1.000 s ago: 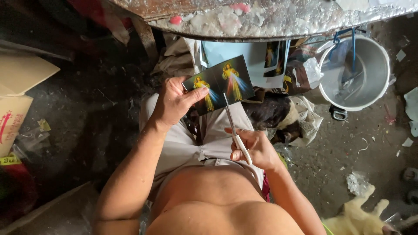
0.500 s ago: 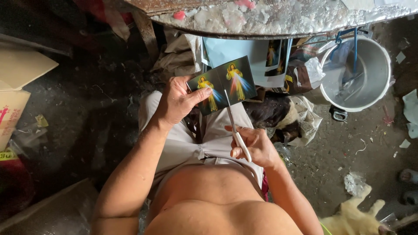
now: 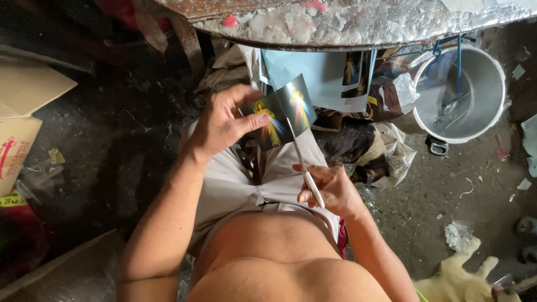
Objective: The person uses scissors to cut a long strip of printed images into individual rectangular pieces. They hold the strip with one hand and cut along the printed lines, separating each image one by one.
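- Centre of the frame: the left hand [image 3: 224, 126] pinched a small glossy printed card [image 3: 281, 112] by its left edge, thumb across the face and fingers curled behind it.
- The card sat just above and right of that hand, tilted, with its long axis climbing from lower left to upper right.
- The right hand [image 3: 327, 187], lower and right of centre, was closed around the white handle of a thin craft knife [image 3: 305, 168].
- The blade ran up and slightly left from that fist, and its tip met the card's lower right edge; whether it bit in I couldn't tell.
- So the card lay straight up the frame from the right hand, though the left hand was the nearer one, already on it.
- Against a second ago, the card had swung steeper and the left thumb had slid further onto its face; the knife hand had barely shifted.
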